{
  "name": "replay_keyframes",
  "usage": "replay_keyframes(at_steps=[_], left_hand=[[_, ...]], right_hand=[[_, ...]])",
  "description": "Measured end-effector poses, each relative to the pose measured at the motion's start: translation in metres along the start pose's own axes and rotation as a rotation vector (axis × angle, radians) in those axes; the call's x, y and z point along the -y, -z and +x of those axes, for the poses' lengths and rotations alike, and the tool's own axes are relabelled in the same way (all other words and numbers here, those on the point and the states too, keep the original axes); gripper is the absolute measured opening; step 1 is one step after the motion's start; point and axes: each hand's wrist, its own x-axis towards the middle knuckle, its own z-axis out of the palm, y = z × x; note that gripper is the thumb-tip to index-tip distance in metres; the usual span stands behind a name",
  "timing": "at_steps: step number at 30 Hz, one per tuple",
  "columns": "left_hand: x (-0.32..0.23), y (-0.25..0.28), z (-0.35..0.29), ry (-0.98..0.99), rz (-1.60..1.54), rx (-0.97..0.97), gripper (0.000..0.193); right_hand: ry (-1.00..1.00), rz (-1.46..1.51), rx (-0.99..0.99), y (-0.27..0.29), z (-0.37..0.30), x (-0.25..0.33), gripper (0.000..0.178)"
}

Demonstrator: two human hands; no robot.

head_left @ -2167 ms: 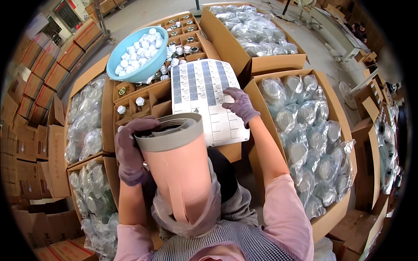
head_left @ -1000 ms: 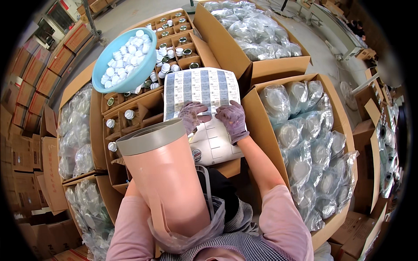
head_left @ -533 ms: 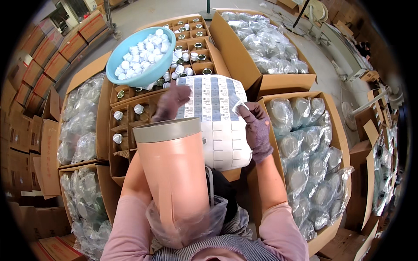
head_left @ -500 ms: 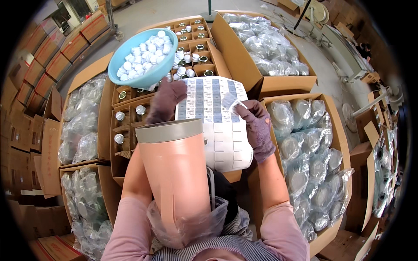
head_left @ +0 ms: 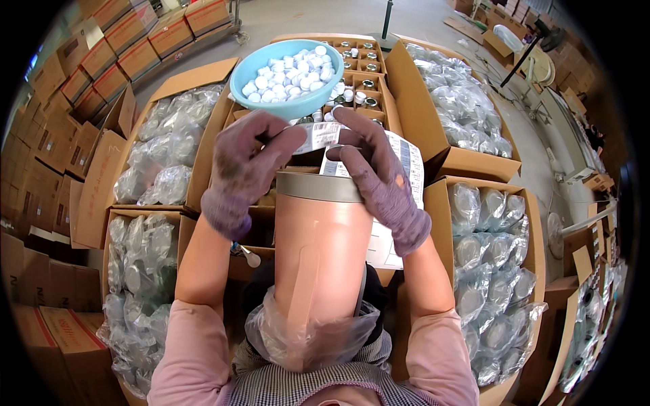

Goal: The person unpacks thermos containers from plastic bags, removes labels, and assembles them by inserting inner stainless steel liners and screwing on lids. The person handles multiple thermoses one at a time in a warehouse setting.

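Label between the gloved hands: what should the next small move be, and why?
Probably straighten the label gently: it looks slightly curved, with the left hand holding one end and the right hand at the other, near the grey rim of the pink cup.

Barcode [head_left: 326,127] on small label [head_left: 315,139]; fine print on sheet [head_left: 411,162], lettering on cartons [head_left: 76,333], seemingly unreadable.

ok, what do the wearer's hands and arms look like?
Left hand and right hand: dusky purple-grey gloves, soiled-looking; the right glove has a small spot, possibly a hole. Forearms bare below loose, plain, pale pink sleeves.
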Motion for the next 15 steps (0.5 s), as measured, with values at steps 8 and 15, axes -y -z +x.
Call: replay_keyframes(at_steps=[8,15], left_hand=[[-0.039,0.021,-0.080,0.218,-0.138,0.249,0.011],[-0.040,0.004,-0.092,0.365,0.046,0.268,0.018]], right_hand=[[-0.153,-0.224,0.179,0.009,-0.028,0.027,0.042],[-0.196,-0.232,0.304,0.018,-0.037,0.040,0.046]])
